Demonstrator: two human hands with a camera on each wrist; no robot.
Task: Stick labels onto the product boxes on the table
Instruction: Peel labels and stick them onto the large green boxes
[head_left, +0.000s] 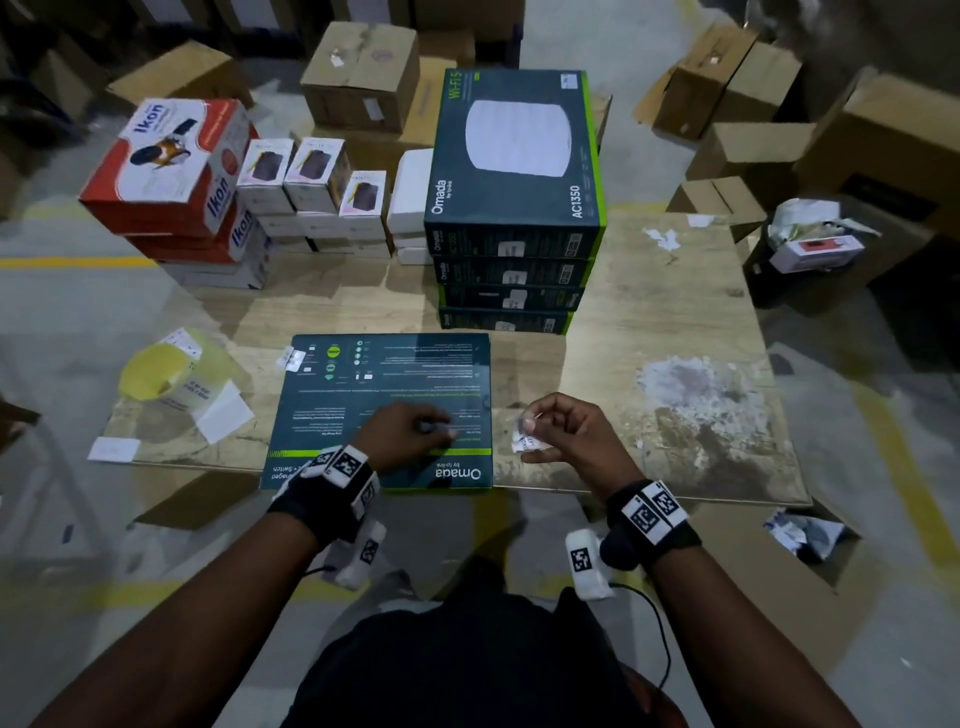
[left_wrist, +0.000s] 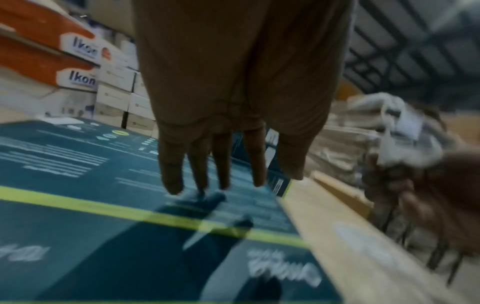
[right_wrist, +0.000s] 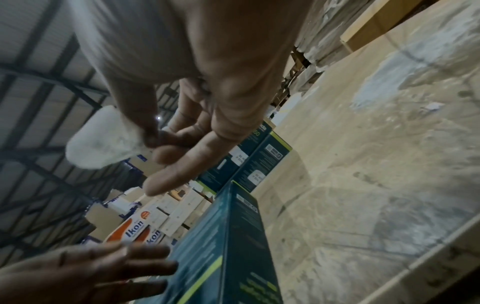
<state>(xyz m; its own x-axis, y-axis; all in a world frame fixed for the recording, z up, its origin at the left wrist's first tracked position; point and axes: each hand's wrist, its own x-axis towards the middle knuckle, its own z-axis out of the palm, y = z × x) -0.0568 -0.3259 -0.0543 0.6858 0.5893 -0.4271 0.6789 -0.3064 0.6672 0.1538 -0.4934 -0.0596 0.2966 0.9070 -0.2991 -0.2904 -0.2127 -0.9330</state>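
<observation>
A flat dark box lies at the near edge of the table, its back side up, with a green stripe and the word "Omada by tp-link" printed near the person. The left hand is over this box with straight, slightly spread fingers; the fingertips seem to touch the surface, but the wrist view is blurred there. The right hand is just right of the box, above the bare wood, and pinches a small white label between thumb and forefinger. The label has dark print that is too small to read.

Behind the box stands a stack of four similar boxes; the top one reads "Omada", "AC1350" and "Wi-Fi 5", and white stickers show on their near sides. At the far left, two red and white boxes carry the name "Ikon". Between them and the stack there are small white boxes with a dark product picture. A yellowish label roll lies at the near left, with loose white paper pieces beside it. Brown cartons stand on the floor around the table.
</observation>
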